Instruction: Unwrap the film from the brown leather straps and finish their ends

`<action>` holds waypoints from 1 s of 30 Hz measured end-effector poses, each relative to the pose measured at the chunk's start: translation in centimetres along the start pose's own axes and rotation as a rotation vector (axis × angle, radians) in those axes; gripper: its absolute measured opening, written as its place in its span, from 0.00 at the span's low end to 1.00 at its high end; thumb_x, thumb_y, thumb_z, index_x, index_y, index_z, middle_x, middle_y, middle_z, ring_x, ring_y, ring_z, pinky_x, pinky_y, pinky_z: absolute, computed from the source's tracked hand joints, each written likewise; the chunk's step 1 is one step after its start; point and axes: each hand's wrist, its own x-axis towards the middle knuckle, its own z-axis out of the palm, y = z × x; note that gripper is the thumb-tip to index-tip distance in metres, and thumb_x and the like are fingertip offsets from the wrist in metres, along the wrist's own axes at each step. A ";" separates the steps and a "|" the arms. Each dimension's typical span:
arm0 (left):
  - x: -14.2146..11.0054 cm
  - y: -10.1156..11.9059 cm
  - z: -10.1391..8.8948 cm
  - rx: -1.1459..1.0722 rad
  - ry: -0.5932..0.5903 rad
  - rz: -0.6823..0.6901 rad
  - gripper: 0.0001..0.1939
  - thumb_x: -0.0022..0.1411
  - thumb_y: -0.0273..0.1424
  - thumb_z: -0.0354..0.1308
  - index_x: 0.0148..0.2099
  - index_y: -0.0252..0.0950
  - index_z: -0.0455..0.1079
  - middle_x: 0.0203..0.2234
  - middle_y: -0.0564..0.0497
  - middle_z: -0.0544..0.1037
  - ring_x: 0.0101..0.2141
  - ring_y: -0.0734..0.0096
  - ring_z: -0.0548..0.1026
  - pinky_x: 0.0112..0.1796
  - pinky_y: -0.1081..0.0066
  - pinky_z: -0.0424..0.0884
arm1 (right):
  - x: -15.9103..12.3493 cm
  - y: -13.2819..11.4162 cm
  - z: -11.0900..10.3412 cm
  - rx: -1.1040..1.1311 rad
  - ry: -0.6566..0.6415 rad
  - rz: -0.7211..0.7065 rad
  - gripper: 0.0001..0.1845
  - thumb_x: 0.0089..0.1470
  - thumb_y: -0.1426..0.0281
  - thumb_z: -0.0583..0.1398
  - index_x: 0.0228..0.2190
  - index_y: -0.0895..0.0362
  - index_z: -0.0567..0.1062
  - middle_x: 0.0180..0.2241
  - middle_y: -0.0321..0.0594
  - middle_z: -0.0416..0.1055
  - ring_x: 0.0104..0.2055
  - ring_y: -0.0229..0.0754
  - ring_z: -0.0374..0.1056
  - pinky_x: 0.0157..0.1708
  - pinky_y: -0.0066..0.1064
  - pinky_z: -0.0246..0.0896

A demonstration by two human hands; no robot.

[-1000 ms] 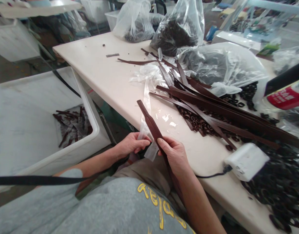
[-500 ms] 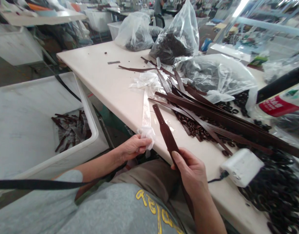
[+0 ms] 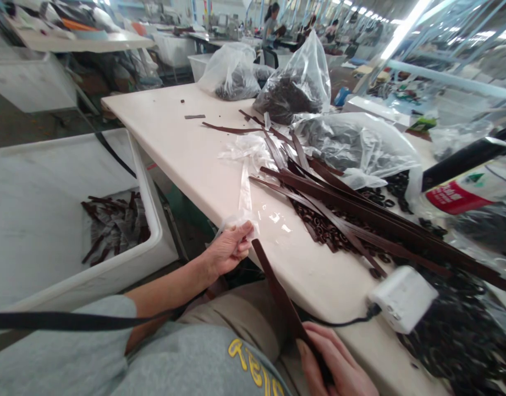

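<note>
My left hand [image 3: 231, 246] is closed on the gathered end of a thin clear plastic sleeve [image 3: 245, 193] at the table's near edge. The sleeve trails away over the tabletop to a crumpled heap of the same film. In my right hand [image 3: 333, 360], low at the bottom of the view, is a dark brown leather strap [image 3: 278, 291]. Its narrow tip points up and left, close beside my left fingers and the mouth of the plastic. The strap's lower end is hidden by my hand.
More brown straps [image 3: 339, 203] lie across the table [image 3: 174, 148] over many small dark loops. Filled clear bags [image 3: 294, 88] stand behind. A white box with a cable [image 3: 401, 300] sits at right. At left, a white bin [image 3: 38, 220] holds wrapped straps [image 3: 116, 225].
My right hand has drawn down toward my body with the strap, and its tip is now nearer my left hand. My left hand keeps hold of the plastic, turned slightly upward.
</note>
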 end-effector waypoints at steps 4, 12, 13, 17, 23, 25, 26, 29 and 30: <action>-0.1 0.0 0.0 0.016 -0.008 0.029 0.28 0.37 0.38 0.78 0.26 0.32 0.61 0.16 0.62 0.64 0.13 0.92 0.54 0.13 0.87 0.46 | 0.0 0.5 0.8 -0.038 -0.007 0.012 0.06 0.61 0.70 0.58 0.37 0.54 0.76 0.36 0.39 0.78 0.33 0.38 0.78 0.35 0.21 0.73; -0.7 -0.8 0.1 0.216 -0.015 0.101 0.28 0.37 0.44 0.77 0.23 0.33 0.62 0.09 0.63 0.58 0.12 0.88 0.52 0.14 0.82 0.43 | 0.2 0.4 1.8 -0.007 0.001 0.188 0.08 0.62 0.65 0.58 0.37 0.53 0.77 0.37 0.41 0.78 0.35 0.43 0.77 0.37 0.27 0.73; -0.8 -1.0 0.1 0.239 -0.015 0.100 0.28 0.37 0.45 0.76 0.23 0.33 0.62 0.09 0.62 0.58 0.12 0.88 0.52 0.14 0.82 0.43 | 0.5 0.4 1.9 0.007 0.013 0.192 0.08 0.62 0.65 0.58 0.37 0.53 0.77 0.37 0.41 0.78 0.35 0.43 0.77 0.37 0.28 0.72; -1.6 -2.9 0.2 0.312 -0.023 0.013 0.28 0.37 0.46 0.75 0.21 0.34 0.61 0.09 0.61 0.59 0.12 0.87 0.52 0.15 0.79 0.42 | 3.2 -0.3 2.5 0.098 -0.006 0.213 0.09 0.63 0.66 0.57 0.36 0.54 0.76 0.35 0.40 0.76 0.34 0.42 0.75 0.37 0.28 0.70; -2.2 -4.1 0.5 0.396 -0.075 0.026 0.26 0.39 0.45 0.74 0.19 0.33 0.63 0.11 0.59 0.62 0.14 0.85 0.55 0.18 0.76 0.45 | 7.5 -1.3 3.2 0.269 -0.055 0.243 0.12 0.65 0.64 0.54 0.36 0.55 0.75 0.34 0.40 0.74 0.34 0.42 0.73 0.36 0.29 0.69; -1.5 -2.7 0.6 0.379 -0.046 0.099 0.26 0.39 0.44 0.75 0.19 0.33 0.63 0.11 0.59 0.61 0.14 0.86 0.54 0.18 0.76 0.45 | 7.0 -1.0 3.0 0.332 -0.139 0.291 0.13 0.64 0.61 0.54 0.41 0.54 0.74 0.34 0.40 0.75 0.32 0.42 0.73 0.32 0.28 0.69; -1.1 -1.9 0.6 0.354 -0.014 0.145 0.26 0.38 0.44 0.75 0.19 0.33 0.63 0.11 0.60 0.60 0.14 0.86 0.53 0.18 0.77 0.45 | 6.5 -0.7 2.9 0.368 -0.200 0.334 0.15 0.64 0.59 0.54 0.42 0.55 0.74 0.33 0.39 0.76 0.29 0.41 0.73 0.30 0.28 0.69; -0.3 -0.1 0.5 0.295 0.051 0.221 0.26 0.35 0.43 0.76 0.21 0.33 0.64 0.12 0.62 0.59 0.14 0.87 0.51 0.17 0.77 0.43 | 4.7 0.3 3.2 0.476 -0.326 0.481 0.21 0.64 0.52 0.52 0.35 0.55 0.74 0.25 0.36 0.74 0.21 0.39 0.69 0.21 0.26 0.65; -0.2 -0.2 0.4 0.297 0.038 0.208 0.26 0.35 0.43 0.76 0.21 0.33 0.64 0.12 0.62 0.59 0.14 0.87 0.51 0.17 0.77 0.43 | 4.4 0.6 3.5 0.499 -0.318 0.515 0.23 0.63 0.51 0.51 0.32 0.55 0.73 0.23 0.35 0.72 0.18 0.38 0.67 0.19 0.26 0.63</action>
